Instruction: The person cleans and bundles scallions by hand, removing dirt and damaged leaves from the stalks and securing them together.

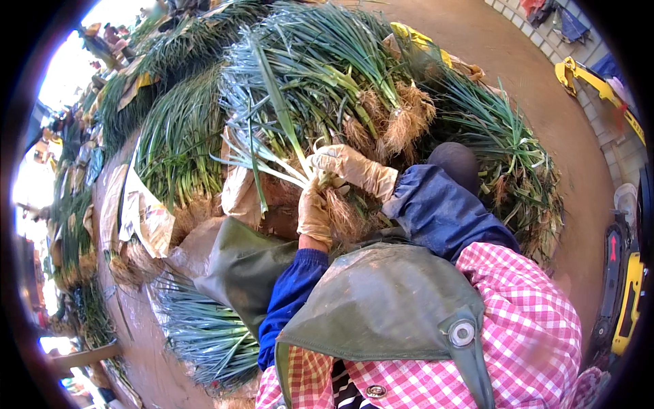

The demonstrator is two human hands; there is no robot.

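A small bunch of scallions (298, 151) is gripped in my gloved left hand (314, 215), its pale stems and green leaves fanning out toward the far left. Brownish roots (340, 213) hang just right of that hand. My right hand (351, 167), in a tan glove, is closed with its fingertips at the base of the same stems, touching my left hand. What exactly its fingers pinch is hidden. Directly beyond lies a big heap of scallions (320, 65), its tangled roots (409, 119) pointing toward me.
More scallions lie right (501, 136) and left (180, 136), with a pale sack (146, 215) by the left pile. Another bundle (204, 330) rests at lower left. A dark green apron (381, 300) covers my lap. Yellow equipment (603, 88) stands by the tiled wall (593, 112).
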